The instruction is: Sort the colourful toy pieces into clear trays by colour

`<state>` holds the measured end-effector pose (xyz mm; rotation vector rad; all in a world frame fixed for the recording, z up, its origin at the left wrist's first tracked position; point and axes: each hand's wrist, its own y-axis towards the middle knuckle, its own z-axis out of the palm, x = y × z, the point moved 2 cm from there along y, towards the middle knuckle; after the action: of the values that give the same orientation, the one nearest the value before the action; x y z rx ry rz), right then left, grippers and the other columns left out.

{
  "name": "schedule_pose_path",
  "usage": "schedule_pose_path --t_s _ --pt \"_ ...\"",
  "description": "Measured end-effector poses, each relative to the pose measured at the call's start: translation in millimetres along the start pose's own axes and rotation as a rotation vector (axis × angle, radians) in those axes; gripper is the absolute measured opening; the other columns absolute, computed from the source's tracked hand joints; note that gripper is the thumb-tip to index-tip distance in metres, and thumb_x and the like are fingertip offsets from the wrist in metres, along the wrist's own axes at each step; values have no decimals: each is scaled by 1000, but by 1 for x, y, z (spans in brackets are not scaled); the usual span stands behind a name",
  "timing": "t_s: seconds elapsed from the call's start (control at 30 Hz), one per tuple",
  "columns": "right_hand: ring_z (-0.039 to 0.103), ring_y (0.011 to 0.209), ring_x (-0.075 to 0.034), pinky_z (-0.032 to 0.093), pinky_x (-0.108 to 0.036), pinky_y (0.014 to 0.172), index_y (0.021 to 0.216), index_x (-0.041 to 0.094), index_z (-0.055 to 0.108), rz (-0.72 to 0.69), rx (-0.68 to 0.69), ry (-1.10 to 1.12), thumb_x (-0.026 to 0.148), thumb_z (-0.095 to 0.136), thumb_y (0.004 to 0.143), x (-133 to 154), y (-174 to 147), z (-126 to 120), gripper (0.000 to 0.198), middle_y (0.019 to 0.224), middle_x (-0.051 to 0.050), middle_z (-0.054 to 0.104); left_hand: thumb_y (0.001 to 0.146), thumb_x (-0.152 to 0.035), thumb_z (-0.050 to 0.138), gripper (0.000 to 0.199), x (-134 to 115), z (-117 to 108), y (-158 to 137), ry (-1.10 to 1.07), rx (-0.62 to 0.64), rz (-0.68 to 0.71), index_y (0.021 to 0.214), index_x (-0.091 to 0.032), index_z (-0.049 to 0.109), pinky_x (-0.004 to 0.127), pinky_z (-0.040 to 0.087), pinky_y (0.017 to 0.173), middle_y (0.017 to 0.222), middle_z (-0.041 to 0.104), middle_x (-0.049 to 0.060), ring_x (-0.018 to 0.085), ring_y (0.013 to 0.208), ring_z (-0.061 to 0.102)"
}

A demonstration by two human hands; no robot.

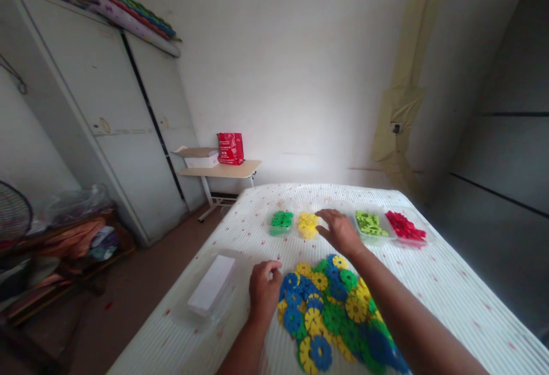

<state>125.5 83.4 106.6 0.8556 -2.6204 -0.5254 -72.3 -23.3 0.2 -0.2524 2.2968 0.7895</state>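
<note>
A heap of flower-shaped plastic discs (334, 306) in blue, yellow and green lies in front of me. At its left edge is my left hand (263, 286), fingers curled toward the thumb; whatever they may hold is too small to make out. My right hand (338, 230) reaches over the heap to the right side of a clear tub of yellow pieces (307, 224). Its thumb and fingers are apart, and nothing shows between them. Left of that tub is another with green pieces (281, 222). Light-green pieces (368, 223) and red pieces (405, 226) fill tubs further right.
A white box (212, 284) lies on clear plastic at the left of the cloth-covered table (240, 238). Behind, a small desk (221, 170) bears a red bag (230, 148) and a carton (201, 159). Grey cabinets (107, 89) stand at the left.
</note>
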Motion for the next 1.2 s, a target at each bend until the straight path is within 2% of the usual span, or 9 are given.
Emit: schedule_pose_path --t_s 0.07,0.17,0.3,0.4,0.57,0.73,0.97,1.2 --pt "59 101 -23 42 -36 88 103 17 64 -25 10 31 18 50 81 -8 -18 3 27 106 -9 67 70 -11 48 21 0 1 0 -1 5 1 74 -19 67 32 47 75 77 70 3 19 79 61" --pt "63 91 -21 46 -32 84 94 17 67 14 37 81 12 46 78 -25 -48 8 27 97 -9 70 70 -11 48 21 0 3 -1 -2 9 3 73 -19 67 31 46 76 77 70 3 19 80 60" --pt "64 79 -20 50 -29 71 94 17 67 89 153 179 18 49 76 -42 -79 14 26 91 -8 70 70 -11 48 21 0 2 -1 -2 13 7 73 -20 67 31 47 76 77 70 2 18 79 60" --pt "63 83 -20 49 -31 75 99 18 67 76 188 218 21 52 75 -42 -91 17 28 96 -8 69 71 -12 48 21 1 2 -1 2 13 4 73 -20 67 31 47 75 77 70 2 18 79 61" --pt "56 102 -24 42 -35 87 107 21 64 14 274 191 24 59 73 -21 -92 26 35 109 -8 65 71 -14 48 21 1 2 -1 4 17 6 73 -19 67 31 48 75 77 70 3 19 79 61" --pt "54 102 -23 40 -35 86 105 22 63 -10 332 84 20 53 77 -9 -89 26 30 109 -7 64 71 -15 47 21 0 1 -1 6 22 10 73 -19 67 32 48 75 77 70 3 19 79 61" --pt "58 93 -23 38 -35 81 100 20 64 -57 332 -11 24 50 81 -12 -87 26 24 96 -7 68 71 -15 48 21 0 1 -1 7 19 12 74 -19 68 31 48 74 77 70 3 19 78 61" --pt "60 94 -22 40 -31 83 107 21 64 -45 242 182 30 54 79 -17 -91 6 30 101 -7 68 71 -16 48 20 2 2 -1 -5 22 19 74 -20 67 31 48 73 77 69 3 19 79 62"
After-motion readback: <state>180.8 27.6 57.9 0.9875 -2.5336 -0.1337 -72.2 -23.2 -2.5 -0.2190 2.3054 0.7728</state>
